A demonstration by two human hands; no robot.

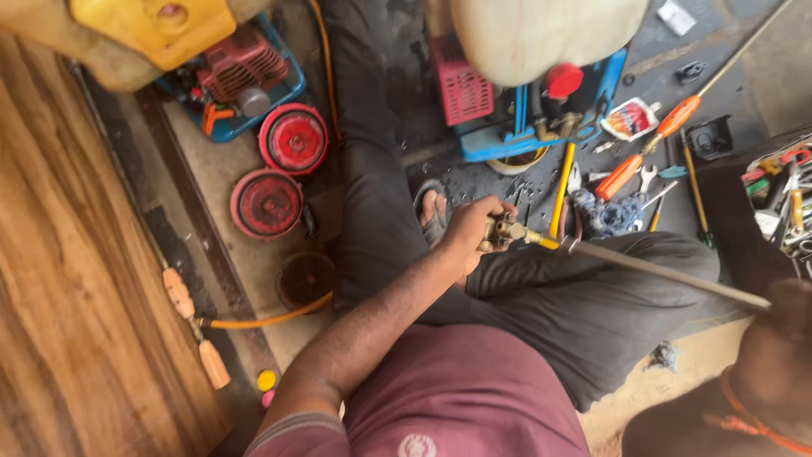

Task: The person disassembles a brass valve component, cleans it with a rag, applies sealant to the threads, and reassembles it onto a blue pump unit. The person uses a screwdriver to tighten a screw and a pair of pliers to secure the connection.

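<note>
- We grip a small brass valve fitting [499, 231] in our left hand [468, 233], fingers clenched around it, above our crossed legs as we sit on the floor.
- A long thin metal rod [668, 272] runs from that fitting away to the right, over our knee; a yellow tube [562, 193] meets the fitting from above.
- Our right hand [782, 355] shows only as a blurred shape at the lower right edge, close to the rod's far end; we cannot tell whether it is clenched on the rod or merely beside it.
- We judge the work to be mid-way: the fitting and rod are joined and in hand, apart from the blue and white sprayer machine [541, 93] just beyond our foot, and loose tools lie about, so nothing is put back yet.
- An orange-handled screwdriver [619, 176] and spanners [648, 179] lie untouched on the floor near our knee.
- Two red round covers [279, 173] sit well to the left, off their machine, near a second red engine in a blue tray [241, 76].
- Hard to make out: the joint itself, hidden under our fingers, and whether any thread is tight or loose.
- The tool pile [782, 199] at the right edge is cut off and too cluttered to sort.
</note>
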